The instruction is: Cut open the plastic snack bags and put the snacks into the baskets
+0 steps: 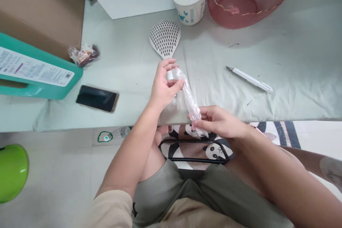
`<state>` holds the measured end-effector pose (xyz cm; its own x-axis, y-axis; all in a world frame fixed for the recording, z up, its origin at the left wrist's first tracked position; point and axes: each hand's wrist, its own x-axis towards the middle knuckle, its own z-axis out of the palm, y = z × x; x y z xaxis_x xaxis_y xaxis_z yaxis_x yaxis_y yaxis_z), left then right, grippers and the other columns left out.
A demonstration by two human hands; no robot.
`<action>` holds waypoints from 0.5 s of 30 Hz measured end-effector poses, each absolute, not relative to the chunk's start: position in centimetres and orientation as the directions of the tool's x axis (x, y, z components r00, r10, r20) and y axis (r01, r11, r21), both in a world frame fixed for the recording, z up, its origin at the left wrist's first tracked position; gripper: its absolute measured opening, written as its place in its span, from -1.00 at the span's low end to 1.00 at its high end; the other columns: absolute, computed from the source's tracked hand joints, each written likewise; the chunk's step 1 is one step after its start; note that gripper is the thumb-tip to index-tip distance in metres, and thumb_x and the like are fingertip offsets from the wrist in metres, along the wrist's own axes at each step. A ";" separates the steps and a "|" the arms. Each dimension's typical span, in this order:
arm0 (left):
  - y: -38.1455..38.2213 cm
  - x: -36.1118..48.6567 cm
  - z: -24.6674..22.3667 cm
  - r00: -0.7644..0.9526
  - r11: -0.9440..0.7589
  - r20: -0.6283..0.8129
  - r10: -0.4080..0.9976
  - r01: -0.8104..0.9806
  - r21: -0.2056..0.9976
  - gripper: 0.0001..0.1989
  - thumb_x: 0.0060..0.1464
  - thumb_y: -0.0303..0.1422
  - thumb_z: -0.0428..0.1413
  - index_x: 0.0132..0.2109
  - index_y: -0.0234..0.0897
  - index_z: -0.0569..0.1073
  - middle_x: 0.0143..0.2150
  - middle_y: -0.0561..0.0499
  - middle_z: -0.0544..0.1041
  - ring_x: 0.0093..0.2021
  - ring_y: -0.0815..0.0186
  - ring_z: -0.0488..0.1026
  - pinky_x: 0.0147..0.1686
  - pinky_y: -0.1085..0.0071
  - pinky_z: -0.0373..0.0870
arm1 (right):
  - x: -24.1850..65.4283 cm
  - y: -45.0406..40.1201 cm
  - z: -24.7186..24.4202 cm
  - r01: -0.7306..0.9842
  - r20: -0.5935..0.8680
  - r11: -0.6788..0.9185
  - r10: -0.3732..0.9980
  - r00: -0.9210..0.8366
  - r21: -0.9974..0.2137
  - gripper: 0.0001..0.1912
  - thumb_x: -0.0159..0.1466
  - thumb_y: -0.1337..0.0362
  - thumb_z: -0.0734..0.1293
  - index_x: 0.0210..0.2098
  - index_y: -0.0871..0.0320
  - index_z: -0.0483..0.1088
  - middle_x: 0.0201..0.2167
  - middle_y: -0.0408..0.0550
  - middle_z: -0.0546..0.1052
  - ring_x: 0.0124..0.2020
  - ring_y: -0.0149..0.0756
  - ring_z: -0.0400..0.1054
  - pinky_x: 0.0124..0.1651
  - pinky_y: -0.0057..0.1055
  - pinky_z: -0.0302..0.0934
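Observation:
A crumpled strip of clear plastic wrapper (190,99) stretches between my two hands at the table's front edge. My left hand (166,83) pinches its upper end between thumb and fingers. Near the lower end, my right hand (217,120) is closed on the same wrapper, thumb on top. Whether anything lies inside the plastic I cannot make out. Beyond my left hand lies a light grey skimmer (165,38) with a perforated head; that hand partly covers its handle, and whether it touches the handle is unclear.
A white utility knife (251,79) lies to the right. Behind stand a paper cup (191,10) and a translucent red bowl (227,21). At left are a phone (96,98), a small wrapped packet (84,55), a green jug (42,73) and a cardboard box (45,10).

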<state>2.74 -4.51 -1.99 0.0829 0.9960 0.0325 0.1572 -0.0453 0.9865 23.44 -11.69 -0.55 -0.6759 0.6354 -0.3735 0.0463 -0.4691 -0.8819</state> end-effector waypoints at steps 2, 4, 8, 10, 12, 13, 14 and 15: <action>-4.5 2.7 -2.3 0.059 -0.105 0.094 0.994 0.215 0.971 -0.61 0.13 -0.39 0.26 0.10 -0.04 0.44 0.33 -0.05 0.36 -0.40 0.53 0.51 -0.28 0.42 0.54 | 23.5 -11.8 -0.6 0.023 -0.368 -0.468 0.662 -0.653 -0.883 -0.71 0.28 0.07 0.47 -0.31 0.17 0.43 -0.47 -0.16 0.50 -0.48 -0.43 0.34 -0.41 -0.46 0.21; -4.5 2.7 -2.4 0.049 -0.131 0.122 0.991 0.286 0.949 -0.79 0.17 -0.36 0.22 -0.02 -0.13 0.54 0.40 -0.08 0.30 -0.42 0.54 0.49 -0.29 0.39 0.53 | 23.7 -11.8 -0.6 0.001 -0.373 -0.471 0.698 -0.611 -0.882 -0.67 0.27 0.02 0.48 -0.31 0.17 0.45 -0.46 -0.13 0.52 -0.48 -0.43 0.36 -0.41 -0.46 0.25; -4.7 2.4 -2.2 0.132 -0.168 0.124 0.983 0.415 0.894 -0.85 0.17 -0.33 0.21 -0.14 -0.23 0.62 0.43 -0.17 0.31 -0.26 0.36 0.57 -0.17 0.29 0.57 | 24.0 -12.0 -0.4 -0.076 -0.342 -0.435 0.793 -0.505 -0.897 -0.63 0.30 -0.05 0.46 -0.25 0.16 0.49 -0.47 -0.13 0.53 -0.49 -0.43 0.37 -0.39 -0.45 0.31; -4.7 2.3 -2.2 0.214 -0.237 0.153 0.965 0.453 0.859 -0.79 0.08 -0.36 0.26 -0.10 -0.24 0.62 0.44 -0.19 0.30 -0.08 0.21 0.59 -0.02 0.21 0.58 | 24.1 -12.1 -0.3 -0.129 -0.311 -0.406 0.837 -0.449 -0.905 -0.66 0.31 -0.03 0.46 -0.21 0.14 0.51 -0.49 -0.16 0.52 -0.49 -0.44 0.37 -0.39 -0.46 0.30; -4.7 2.2 -2.4 0.288 -0.301 0.173 0.942 0.490 0.818 -0.72 0.02 -0.38 0.31 -0.07 -0.24 0.62 0.45 -0.20 0.30 0.03 0.13 0.57 0.10 0.16 0.54 | 24.2 -12.3 -0.3 -0.169 -0.288 -0.385 0.863 -0.415 -0.907 -0.69 0.32 0.00 0.46 -0.19 0.12 0.52 -0.48 -0.18 0.52 -0.49 -0.45 0.38 -0.38 -0.47 0.30; -4.7 2.2 -2.6 0.316 -0.324 0.177 0.932 0.509 0.797 -0.73 0.01 -0.39 0.31 -0.08 -0.24 0.62 0.43 -0.19 0.32 0.03 0.13 0.56 0.12 0.15 0.53 | 24.3 -12.4 -0.4 -0.184 -0.278 -0.377 0.869 -0.409 -0.908 -0.71 0.32 0.01 0.46 -0.19 0.11 0.52 -0.48 -0.18 0.52 -0.48 -0.45 0.38 -0.38 -0.47 0.31; -4.6 2.2 -2.8 0.335 -0.344 0.182 0.925 0.528 0.777 -0.76 0.03 -0.41 0.30 -0.11 -0.23 0.62 0.40 -0.18 0.37 0.02 0.15 0.56 0.13 0.15 0.52 | 24.3 -12.4 -0.4 -0.197 -0.266 -0.370 0.872 -0.410 -0.908 -0.72 0.31 0.02 0.47 -0.19 0.10 0.52 -0.47 -0.18 0.52 -0.48 -0.45 0.38 -0.38 -0.46 0.31; -4.5 2.2 -3.0 0.344 -0.363 0.194 0.919 0.545 0.755 -0.81 0.05 -0.42 0.28 -0.14 -0.22 0.63 0.35 -0.16 0.42 0.01 0.16 0.55 0.13 0.15 0.51 | 24.4 -12.5 -0.5 -0.208 -0.253 -0.362 0.874 -0.414 -0.909 -0.72 0.30 0.02 0.48 -0.20 0.10 0.52 -0.47 -0.19 0.52 -0.48 -0.44 0.38 -0.38 -0.45 0.32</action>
